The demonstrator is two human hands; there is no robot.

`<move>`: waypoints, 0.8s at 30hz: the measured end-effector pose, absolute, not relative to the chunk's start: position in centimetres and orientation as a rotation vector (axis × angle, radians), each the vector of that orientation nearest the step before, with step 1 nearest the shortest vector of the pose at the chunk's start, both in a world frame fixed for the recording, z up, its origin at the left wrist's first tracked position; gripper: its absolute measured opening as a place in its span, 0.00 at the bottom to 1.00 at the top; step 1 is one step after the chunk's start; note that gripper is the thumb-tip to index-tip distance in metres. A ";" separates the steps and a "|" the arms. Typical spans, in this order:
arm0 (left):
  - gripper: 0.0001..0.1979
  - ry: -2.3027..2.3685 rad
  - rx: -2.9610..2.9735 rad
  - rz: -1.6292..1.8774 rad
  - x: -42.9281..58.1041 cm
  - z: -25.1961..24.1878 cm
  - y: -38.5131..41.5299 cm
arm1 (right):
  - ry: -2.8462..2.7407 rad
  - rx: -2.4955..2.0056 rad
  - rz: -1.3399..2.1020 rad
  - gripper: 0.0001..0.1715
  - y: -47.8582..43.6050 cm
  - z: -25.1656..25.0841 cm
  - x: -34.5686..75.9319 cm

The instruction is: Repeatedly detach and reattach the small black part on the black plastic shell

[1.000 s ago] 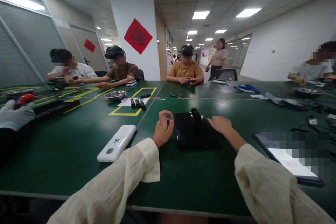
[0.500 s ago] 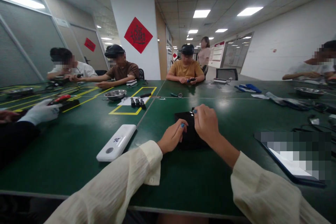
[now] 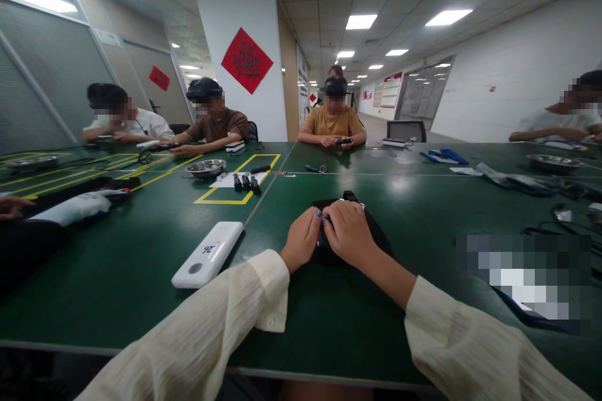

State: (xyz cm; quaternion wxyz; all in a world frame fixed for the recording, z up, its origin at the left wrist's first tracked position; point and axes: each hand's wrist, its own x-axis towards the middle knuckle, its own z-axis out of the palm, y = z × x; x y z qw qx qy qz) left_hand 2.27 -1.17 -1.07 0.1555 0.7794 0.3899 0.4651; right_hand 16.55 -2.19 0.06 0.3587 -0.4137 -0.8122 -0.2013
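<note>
A dark, flat black thing (image 3: 383, 235), perhaps a soft pouch, lies on the green table in front of me. A small black block-like part (image 3: 348, 195) sticks up at its far edge. My left hand (image 3: 302, 237) is closed at the left side of the black thing, thumb and fingers pinched together. My right hand (image 3: 348, 233) lies over its middle with fingers bent down, the fingertips meeting the left hand's. Whatever the fingertips pinch is hidden.
On my left lies a white power bank (image 3: 208, 255) marked 26. Beyond it are a metal bowl (image 3: 205, 168) and several black clips (image 3: 247, 183) on paper. At right are a tablet (image 3: 531, 282), partly blurred, and cables. A co-worker's gloved hand (image 3: 78, 205) rests at far left.
My right hand has come down and left from the far edge to my left hand, uncovering the small black part. At left, a co-worker's gloved hand has lowered a red-handled tool.
</note>
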 end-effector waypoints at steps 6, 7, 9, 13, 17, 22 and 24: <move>0.15 1.200 2.029 1.528 1.9 -1.6 -0.4 | -1.853 -1.243 -0.596 0.22 -0.6 0.2 18.9; 0.14 1.208 1.986 1.550 1.8 -1.8 -0.1 | -1.808 -1.327 -0.584 0.25 -0.1 0.1 19.5; 0.13 1.222 1.928 1.586 1.7 -2.1 0.4 | -1.787 -1.509 -0.487 0.28 0.9 -0.1 20.6; 0.12 1.257 1.878 1.646 1.5 -2.3 1.1 | -1.834 -1.765 -0.111 0.30 2.2 -0.4 21.8; 0.12 1.261 1.853 1.711 1.3 -2.1 1.2 | -1.736 -1.687 0.032 0.29 2.9 -0.1 22.9; 0.15 1.178 1.866 1.646 1.1 -1.8 1.1 | -1.384 -1.486 0.416 0.23 4.5 -0.5 25.4; 0.17 1.112 1.923 1.557 1.1 -1.8 1.0 | -1.279 -1.401 0.622 0.23 5.0 -1.1 25.9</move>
